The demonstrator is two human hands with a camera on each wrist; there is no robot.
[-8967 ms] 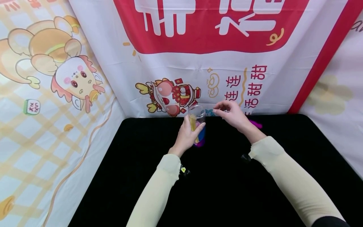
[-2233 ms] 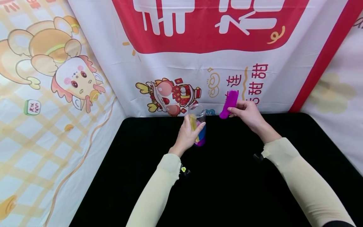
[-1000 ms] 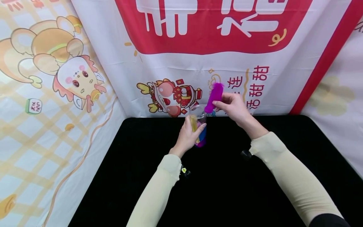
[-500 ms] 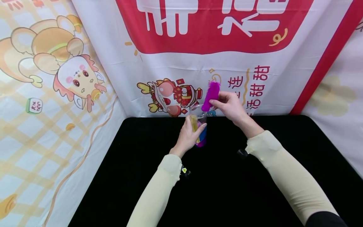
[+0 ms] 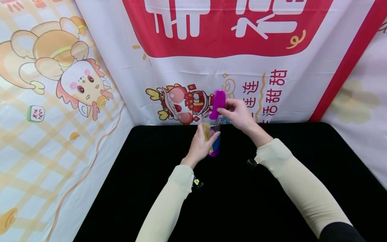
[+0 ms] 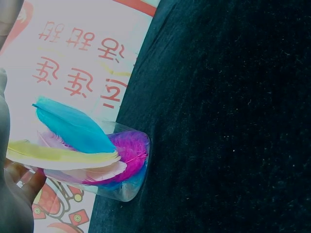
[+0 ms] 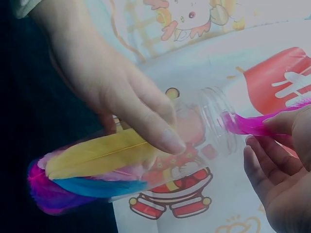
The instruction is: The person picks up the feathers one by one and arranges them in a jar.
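My left hand (image 5: 199,144) grips a clear plastic jar (image 7: 194,160) round its side, near the back edge of the table. Inside lie several feathers: a yellow feather (image 7: 97,155), a blue feather (image 6: 73,127), pink ones and a magenta feather (image 6: 130,150) at the bottom. Between thumb and fingers, my right hand (image 5: 239,112) pinches another magenta feather (image 5: 218,104). Its lower end reaches into the jar's open, threaded mouth, while the fluffy upper part stands above the rim. In the right wrist view, the hand is just outside the mouth.
A black cloth (image 5: 151,195) covers the table. Directly behind it hangs a white and red printed banner (image 5: 187,67), and a checked cartoon cloth (image 5: 45,141) stands along the left side. Small black wrist cameras sit at both cuffs.
My right hand earlier picked up the magenta feather on the right, then carried it left to the jar. Over the last second its tip has entered the mouth. The left hand stays put.
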